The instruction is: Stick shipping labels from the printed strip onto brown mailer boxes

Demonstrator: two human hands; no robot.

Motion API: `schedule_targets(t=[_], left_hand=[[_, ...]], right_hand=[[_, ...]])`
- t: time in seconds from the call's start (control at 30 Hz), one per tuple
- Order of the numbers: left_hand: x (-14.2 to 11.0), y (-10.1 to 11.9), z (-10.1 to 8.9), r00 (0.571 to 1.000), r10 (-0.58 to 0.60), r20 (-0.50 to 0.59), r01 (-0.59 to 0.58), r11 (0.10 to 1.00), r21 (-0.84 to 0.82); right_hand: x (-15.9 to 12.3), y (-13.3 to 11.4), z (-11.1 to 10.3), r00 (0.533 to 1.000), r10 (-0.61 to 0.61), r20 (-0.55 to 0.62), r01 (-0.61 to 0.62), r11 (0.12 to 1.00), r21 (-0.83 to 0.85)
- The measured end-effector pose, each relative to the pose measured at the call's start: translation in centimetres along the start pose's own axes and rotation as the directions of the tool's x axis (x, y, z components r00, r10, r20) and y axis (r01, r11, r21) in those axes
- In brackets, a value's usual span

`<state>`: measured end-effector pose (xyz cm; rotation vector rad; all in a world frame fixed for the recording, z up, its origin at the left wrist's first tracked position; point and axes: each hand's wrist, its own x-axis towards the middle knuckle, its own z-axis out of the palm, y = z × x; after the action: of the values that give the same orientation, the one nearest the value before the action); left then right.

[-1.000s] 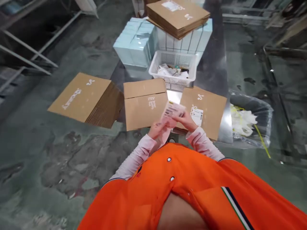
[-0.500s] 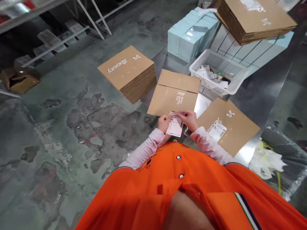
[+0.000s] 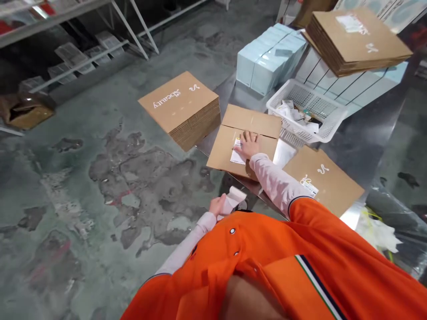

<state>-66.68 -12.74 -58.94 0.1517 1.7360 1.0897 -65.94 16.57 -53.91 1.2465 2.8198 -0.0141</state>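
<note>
My right hand (image 3: 249,144) lies flat with fingers spread on a white label (image 3: 237,152), pressing it onto a flattened brown cardboard box (image 3: 233,133) on the metal table (image 3: 360,133). My left hand (image 3: 218,206) is close to my body, closed on a curled strip of white backing paper (image 3: 233,200). A second flat cardboard box (image 3: 328,178) with a label on it lies to the right of the first.
A stack of flat cardboard boxes (image 3: 182,106) hangs over the table's left edge. A white basket (image 3: 312,109) holds paper scraps. Light blue cartons (image 3: 267,62) stand behind, with another stack of flat boxes (image 3: 356,38) on them. A clear bag (image 3: 387,222) of waste sits at right.
Both hands held the label at my chest before. Now my right hand has reached forward and laid it on the box, while my left hand dropped back with the backing paper.
</note>
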Motion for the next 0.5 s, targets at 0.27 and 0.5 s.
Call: schedule_targets(t=[0.27, 0.5], left_hand=[[5.0, 7.9, -5.0, 0.970, 0.241, -0.029, -0.232, 0.956, 0.181], [9.4, 17.4, -5.2, 0.964, 0.244, 0.102, -0.238, 0.634, 0.736]], right_hand=[[-11.0, -2.6, 1.4, 0.786, -0.592, 0.178, 0.548, 0.801, 0.244], [-15.0, 2.7, -1.2, 0.790, 0.613, 0.010, -0.600, 0.769, 0.220]])
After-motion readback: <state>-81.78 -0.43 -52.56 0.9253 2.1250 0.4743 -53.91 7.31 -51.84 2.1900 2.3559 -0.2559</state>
